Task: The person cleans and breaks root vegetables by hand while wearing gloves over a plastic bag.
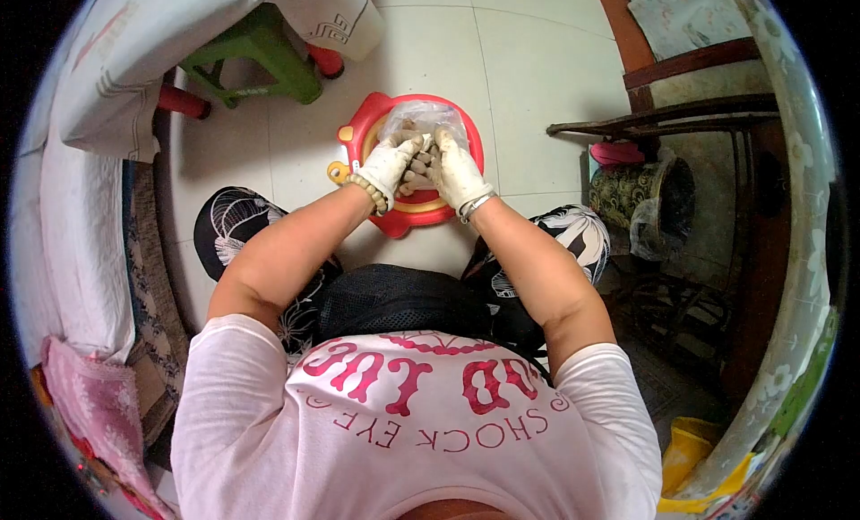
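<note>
My left hand (389, 164), in a whitish work glove, is closed with its fingertips bent inward. Opposite it, my right hand (457, 169), gloved the same way, also has its fingers closed. The fingertips of both nearly meet over several small brownish-grey lumps (417, 172), whose kind I cannot make out. A small pale piece shows between the fingertips, too small to name. Under and behind the hands lies a clear plastic bag (428, 115). It rests on a round red plastic stool or tub (479, 130) with yellow parts, standing on the floor between my knees.
A green plastic stool (269, 59) stands at the upper left beside a cloth-covered table (116, 63). To the right are a dark wooden frame (663, 121), a pink cloth (616, 154) and a patterned round container (627, 193). Pale tiles (528, 63) cover the floor.
</note>
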### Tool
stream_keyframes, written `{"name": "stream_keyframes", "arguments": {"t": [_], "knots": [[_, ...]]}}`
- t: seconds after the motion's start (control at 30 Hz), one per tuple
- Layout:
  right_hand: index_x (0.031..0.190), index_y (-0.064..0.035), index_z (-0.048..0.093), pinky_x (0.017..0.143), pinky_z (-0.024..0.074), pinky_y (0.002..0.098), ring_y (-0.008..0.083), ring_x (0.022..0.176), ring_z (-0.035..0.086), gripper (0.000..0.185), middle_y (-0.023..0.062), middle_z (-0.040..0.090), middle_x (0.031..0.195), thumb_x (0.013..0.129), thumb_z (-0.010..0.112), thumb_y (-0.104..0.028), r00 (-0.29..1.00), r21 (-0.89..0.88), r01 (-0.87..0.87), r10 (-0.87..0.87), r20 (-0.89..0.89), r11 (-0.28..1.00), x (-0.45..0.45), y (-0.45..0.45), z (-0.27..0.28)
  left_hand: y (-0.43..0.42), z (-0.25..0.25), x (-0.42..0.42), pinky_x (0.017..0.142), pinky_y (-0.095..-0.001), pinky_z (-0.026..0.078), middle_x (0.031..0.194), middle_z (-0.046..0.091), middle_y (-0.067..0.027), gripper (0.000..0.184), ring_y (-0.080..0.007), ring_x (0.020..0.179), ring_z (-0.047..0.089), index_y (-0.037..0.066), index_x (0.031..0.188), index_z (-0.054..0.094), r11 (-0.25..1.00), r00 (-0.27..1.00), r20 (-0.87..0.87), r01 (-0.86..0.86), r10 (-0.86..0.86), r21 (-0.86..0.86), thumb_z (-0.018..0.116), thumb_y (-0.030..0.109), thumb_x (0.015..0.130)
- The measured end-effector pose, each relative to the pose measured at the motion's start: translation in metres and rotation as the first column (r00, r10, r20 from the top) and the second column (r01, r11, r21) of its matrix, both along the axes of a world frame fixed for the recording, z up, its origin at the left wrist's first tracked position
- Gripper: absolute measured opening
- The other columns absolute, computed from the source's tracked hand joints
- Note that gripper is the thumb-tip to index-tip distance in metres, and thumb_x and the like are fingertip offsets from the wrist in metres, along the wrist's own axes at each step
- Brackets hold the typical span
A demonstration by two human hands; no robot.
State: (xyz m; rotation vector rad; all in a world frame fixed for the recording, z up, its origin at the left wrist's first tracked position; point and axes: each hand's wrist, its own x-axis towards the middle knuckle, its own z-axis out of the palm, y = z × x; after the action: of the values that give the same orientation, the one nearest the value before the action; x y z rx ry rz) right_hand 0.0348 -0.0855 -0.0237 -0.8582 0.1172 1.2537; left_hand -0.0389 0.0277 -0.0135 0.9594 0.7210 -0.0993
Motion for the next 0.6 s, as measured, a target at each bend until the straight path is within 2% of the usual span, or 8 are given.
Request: {"name": "stream_keyframes", "arguments": {"t": [0.03,0.13,0.2,0.27,0.37,0.43,0.57,0.6], "knots": [[0.102,-0.0098,0.054,0.054,0.051,0.0329,0.0172,0.06,0.057,0.04,0.005,0.059,0.078,0.096,0.031,-0.041,0.998,-0.055,0.058,-0.056,0.034,0.997,-0.002,0.001,0.004,0.003,0.003,0.0,0.051,-0.0204,0.045,0.084,0.06,-0.0003,0.029,-0.0075,0.061,0.053,0.009,0.114,0.052,1.0,1.0,0.001,0.011,-0.011,-0.006,0.056,0.024,0.089],[0.107,-0.0086,0.052,0.056,0.0519,0.0327,0.0158,0.062,0.057,0.028,0.0037,0.058,0.081,0.096,0.04,-0.031,0.949,-0.088,0.143,-0.112,0.294,0.986,-0.003,0.001,0.002,-0.001,0.014,0.002,0.039,-0.0247,0.041,0.084,0.063,-0.0049,0.025,-0.0132,0.062,0.06,0.008,0.106,0.053,0.997,0.998,0.019,-0.062,0.061,0.036,0.051,0.027,0.09],[0.11,-0.0084,0.05,0.056,0.0516,0.0312,0.015,0.063,0.057,0.025,0.0036,0.057,0.082,0.095,0.043,-0.027,0.954,-0.085,0.129,-0.101,0.281,0.988,-0.002,0.001,0.009,-0.001,0.014,0.002,0.039,-0.0255,0.042,0.087,0.064,-0.0075,0.026,-0.0153,0.064,0.062,0.008,0.107,0.053,0.998,0.997,0.046,-0.063,0.062,0.022,0.051,0.027,0.09],[0.113,-0.0082,0.049,0.056,0.0513,0.0298,0.0142,0.063,0.056,0.024,0.0036,0.057,0.083,0.094,0.047,-0.022,0.959,-0.083,0.116,-0.09,0.268,0.99,-0.003,0.0,0.013,0.0,0.017,0.0,0.052,-0.0204,0.045,0.081,0.06,-0.0012,0.029,-0.008,0.061,0.055,0.009,0.112,0.053,0.998,1.0,-0.006,0.018,-0.017,0.057,0.055,0.025,0.089],[0.114,-0.009,0.048,0.054,0.0502,0.0268,0.0135,0.061,0.054,0.023,0.0041,0.056,0.083,0.093,0.049,-0.019,0.886,-0.096,0.161,-0.101,0.453,0.982,-0.006,0.001,0.022,0.0,0.011,-0.001,0.053,-0.0226,0.046,0.081,0.06,-0.0018,0.029,-0.0093,0.064,0.056,0.008,0.113,0.052,0.995,0.999,-0.042,0.032,-0.028,0.099,0.055,0.025,0.089],[0.113,0.0003,0.05,0.076,0.0488,0.0262,0.0135,0.088,0.057,0.027,0.0081,0.057,0.104,0.093,0.048,-0.018,0.871,-0.246,0.133,0.005,0.491,0.96,-0.01,0.001,0.052,0.001,-0.001,-0.001,0.043,-0.0241,0.042,0.077,0.06,-0.0031,0.028,-0.0114,0.056,0.054,0.008,0.109,0.052,0.993,1.0,-0.021,0.015,-0.013,0.12,0.052,0.028,0.09],[0.114,-0.0003,0.05,0.081,0.0457,0.027,0.0149,0.093,0.055,0.026,0.0087,0.056,0.106,0.094,0.046,-0.017,0.876,-0.206,0.071,0.037,0.481,0.976,-0.006,-0.002,0.031,-0.005,0.013,0.001,0.033,-0.0258,0.036,0.067,0.057,-0.0035,0.03,-0.0128,0.043,0.049,0.008,0.102,0.053,0.993,0.998,0.023,-0.064,0.062,0.095,0.047,0.035,0.091],[0.113,-0.0039,0.049,0.073,0.0471,0.0298,0.0168,0.083,0.055,0.024,0.0083,0.055,0.095,0.094,0.045,-0.019,0.728,-0.211,0.056,0.104,0.677,0.976,-0.004,-0.003,0.022,-0.003,0.01,0.002,0.033,-0.0258,0.036,0.067,0.057,-0.0035,0.03,-0.0128,0.043,0.049,0.008,0.102,0.053,0.993,0.998,0.022,-0.064,0.062,0.096,0.047,0.035,0.091]]}}
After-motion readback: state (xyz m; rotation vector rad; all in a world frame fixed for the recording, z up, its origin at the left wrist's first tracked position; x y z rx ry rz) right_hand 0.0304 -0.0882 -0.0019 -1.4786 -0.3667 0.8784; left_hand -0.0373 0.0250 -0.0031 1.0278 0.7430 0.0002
